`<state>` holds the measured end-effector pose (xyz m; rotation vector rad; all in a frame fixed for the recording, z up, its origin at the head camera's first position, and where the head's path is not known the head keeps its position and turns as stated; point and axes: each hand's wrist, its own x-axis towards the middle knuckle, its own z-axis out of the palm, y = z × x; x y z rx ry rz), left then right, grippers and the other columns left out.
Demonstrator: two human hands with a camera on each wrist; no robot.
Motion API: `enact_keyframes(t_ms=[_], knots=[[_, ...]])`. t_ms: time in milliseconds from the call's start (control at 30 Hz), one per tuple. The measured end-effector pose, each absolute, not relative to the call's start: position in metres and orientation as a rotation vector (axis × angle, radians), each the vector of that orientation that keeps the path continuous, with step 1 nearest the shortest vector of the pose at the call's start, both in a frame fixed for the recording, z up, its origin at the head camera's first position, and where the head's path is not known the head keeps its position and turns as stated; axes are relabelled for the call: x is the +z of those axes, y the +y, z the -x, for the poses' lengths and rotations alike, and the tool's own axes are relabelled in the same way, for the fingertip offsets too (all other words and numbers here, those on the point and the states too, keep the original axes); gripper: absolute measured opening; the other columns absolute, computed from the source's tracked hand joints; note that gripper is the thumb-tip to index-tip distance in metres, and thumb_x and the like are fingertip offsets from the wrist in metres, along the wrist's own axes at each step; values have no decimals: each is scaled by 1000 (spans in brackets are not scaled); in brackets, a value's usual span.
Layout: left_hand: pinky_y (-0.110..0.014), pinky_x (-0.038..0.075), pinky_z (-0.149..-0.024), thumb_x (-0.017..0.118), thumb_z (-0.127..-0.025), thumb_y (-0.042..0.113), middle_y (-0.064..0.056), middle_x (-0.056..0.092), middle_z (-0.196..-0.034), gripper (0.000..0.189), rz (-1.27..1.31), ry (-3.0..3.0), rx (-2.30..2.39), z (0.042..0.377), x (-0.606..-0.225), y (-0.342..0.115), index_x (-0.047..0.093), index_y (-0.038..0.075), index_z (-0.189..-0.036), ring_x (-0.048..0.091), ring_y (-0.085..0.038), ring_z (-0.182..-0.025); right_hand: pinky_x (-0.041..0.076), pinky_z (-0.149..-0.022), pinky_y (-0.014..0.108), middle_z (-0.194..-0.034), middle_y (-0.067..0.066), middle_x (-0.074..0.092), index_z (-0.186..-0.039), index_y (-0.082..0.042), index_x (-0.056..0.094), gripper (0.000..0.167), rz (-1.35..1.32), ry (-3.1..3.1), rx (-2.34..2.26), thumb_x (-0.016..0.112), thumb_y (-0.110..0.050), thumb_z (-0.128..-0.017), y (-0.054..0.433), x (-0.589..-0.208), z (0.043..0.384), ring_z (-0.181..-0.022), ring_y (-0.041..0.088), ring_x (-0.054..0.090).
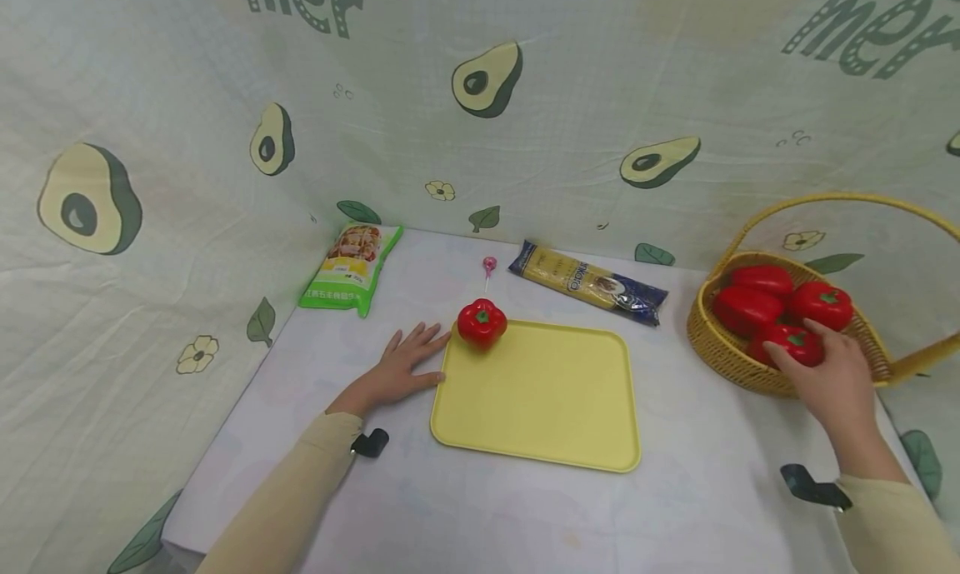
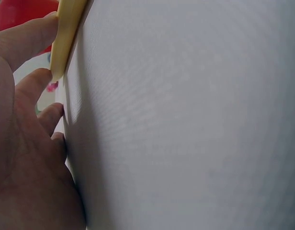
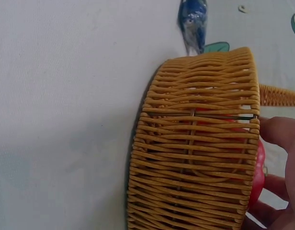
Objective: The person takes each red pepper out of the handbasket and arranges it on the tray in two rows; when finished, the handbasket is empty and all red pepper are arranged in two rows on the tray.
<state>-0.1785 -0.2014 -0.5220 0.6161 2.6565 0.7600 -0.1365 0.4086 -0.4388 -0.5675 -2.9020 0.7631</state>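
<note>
**Right hand on a pepper in the basket, left hand at the tray**

Right hand [image 1: 840,378]: I read it as grasping the near red pepper [image 1: 791,346], thumb on its left, fingers over the far side. Grip comes from above, probably because the wicker basket's [image 1: 708,349] wall blocks a side approach. On my right wrist feed that pepper bulges just past the rim; can't tell if it's lifted off whatever is under it.

Three more peppers [image 1: 821,305] sit in the basket, far and left of the held one. Handle [image 1: 855,197] arches over the far side, so the near side looks the easier way in.

Left hand [image 1: 405,361]: released, fingers spread. Two digits touch the left edge of the yellow tray [image 1: 540,399], the others rest on the table [image 1: 697,457]. My guess: steadying the tray.

One pepper [image 1: 482,324] stands in the tray's far left corner, stem up, which leaves most of the surface free.

Beyond the tray: lollipop [image 1: 490,264], pasta packet [image 1: 588,282] to its right, green packet [image 1: 351,266] far left.
</note>
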Motion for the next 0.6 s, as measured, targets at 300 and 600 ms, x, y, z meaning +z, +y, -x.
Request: enact_keyframes(t_ms=[300,600], knots=[[-56,-11,-123,63,-97,51,-2,16,-170,77,-612,2654,772,176,-519,-200,29,27,-162,-1,-27,-157,32,-100,80,-152,42,24,-158,6,19,85,551,-2949,737,57,-43,-101,413,-442,139,-139,62,22],[-56,-10,-123,63,-97,50,-2,17,-170,76,-615,2659,774,175,-519,-199,30,26,-162,0,-28,-157,33,-98,80,-150,43,21,-156,9,22,85,540,-2962,712,59,-43,-100,412,-445,141,-140,61,18]])
